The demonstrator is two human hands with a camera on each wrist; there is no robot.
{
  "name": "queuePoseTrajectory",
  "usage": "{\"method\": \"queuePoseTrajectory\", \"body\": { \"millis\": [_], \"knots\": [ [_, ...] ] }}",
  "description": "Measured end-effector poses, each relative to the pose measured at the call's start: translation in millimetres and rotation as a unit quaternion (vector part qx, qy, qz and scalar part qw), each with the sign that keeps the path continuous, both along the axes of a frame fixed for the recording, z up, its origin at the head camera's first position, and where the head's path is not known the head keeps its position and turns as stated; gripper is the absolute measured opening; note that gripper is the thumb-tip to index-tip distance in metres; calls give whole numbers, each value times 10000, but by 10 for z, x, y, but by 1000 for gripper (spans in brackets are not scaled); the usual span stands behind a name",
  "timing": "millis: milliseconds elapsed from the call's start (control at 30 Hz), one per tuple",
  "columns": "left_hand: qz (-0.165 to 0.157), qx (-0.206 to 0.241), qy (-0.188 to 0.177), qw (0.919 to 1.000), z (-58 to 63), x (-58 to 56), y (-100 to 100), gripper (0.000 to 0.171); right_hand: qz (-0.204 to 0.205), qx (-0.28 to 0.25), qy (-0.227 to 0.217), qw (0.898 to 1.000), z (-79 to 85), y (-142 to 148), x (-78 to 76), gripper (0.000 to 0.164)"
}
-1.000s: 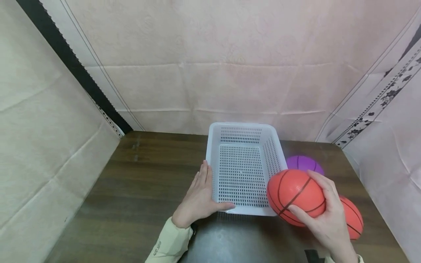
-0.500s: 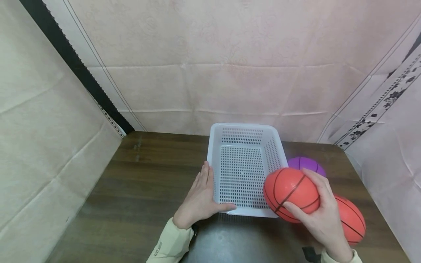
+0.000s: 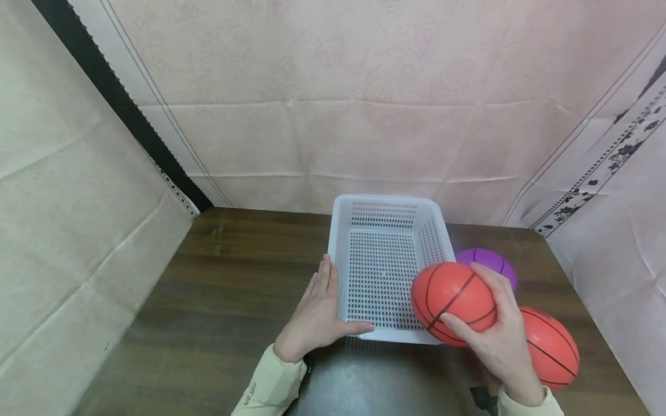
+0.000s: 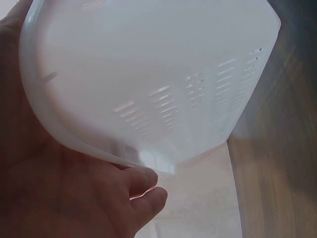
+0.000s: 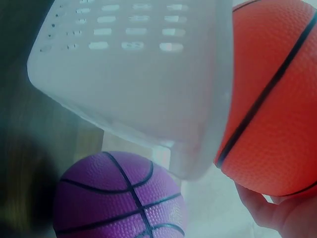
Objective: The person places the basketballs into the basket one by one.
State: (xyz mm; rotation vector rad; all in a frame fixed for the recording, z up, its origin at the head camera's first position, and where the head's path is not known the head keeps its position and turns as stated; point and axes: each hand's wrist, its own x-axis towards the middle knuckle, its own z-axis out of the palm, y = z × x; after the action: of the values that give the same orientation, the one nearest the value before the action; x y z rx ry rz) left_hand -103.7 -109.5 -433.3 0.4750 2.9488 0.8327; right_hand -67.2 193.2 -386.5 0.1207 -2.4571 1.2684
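My right hand [image 3: 499, 341] grips an orange toy basketball [image 3: 454, 303] with thumb and fingers spread round it. The ball overlaps the near right corner of a white perforated plastic basket [image 3: 338, 231]; in the right wrist view the orange basketball [image 5: 277, 99] is right at the basket's rim [image 5: 225, 74]. My left hand [image 3: 317, 312] lies along the basket's left rim with straight fingers, its thumb over the near corner. In the left wrist view the left hand's fingertips [image 4: 143, 181] touch the rim from outside. Nothing lies inside the basket.
A purple basketball [image 3: 489, 263] sits on the dark wooden table [image 3: 234, 289] just right of the basket. A second orange basketball [image 3: 554, 349] rests behind my right hand. Pale cloth walls [image 3: 364, 138] enclose the table at the back and both sides.
My right hand has carried the orange basketball left and slightly up, further over the basket's near right corner. The left hand and the basket have stayed in place.
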Motion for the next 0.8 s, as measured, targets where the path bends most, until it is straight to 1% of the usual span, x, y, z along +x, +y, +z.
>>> {"method": "queuePoseTrajectory", "body": {
  "millis": [200, 500, 667, 800],
  "knots": [
    [-1, 29, -41, 10000, 8, -4, -1, 137, 67, -96, -2, 9999, -27, -37, -40, 96],
    [-76, 22, 7, 10000, 4, -17, -3, 138, 59, 9, 10, 10000, -82, -58, -94, 96],
    [-75, 31, -5, 10000, -3, -10, -5, 138, 88, -107, -54, 9999, -120, -90, -106, 95],
    [-61, 58, -37, 10000, -6, -6, -5, 138, 96, -137, -5, 9999, -153, -108, -123, 96]
  ]
}}
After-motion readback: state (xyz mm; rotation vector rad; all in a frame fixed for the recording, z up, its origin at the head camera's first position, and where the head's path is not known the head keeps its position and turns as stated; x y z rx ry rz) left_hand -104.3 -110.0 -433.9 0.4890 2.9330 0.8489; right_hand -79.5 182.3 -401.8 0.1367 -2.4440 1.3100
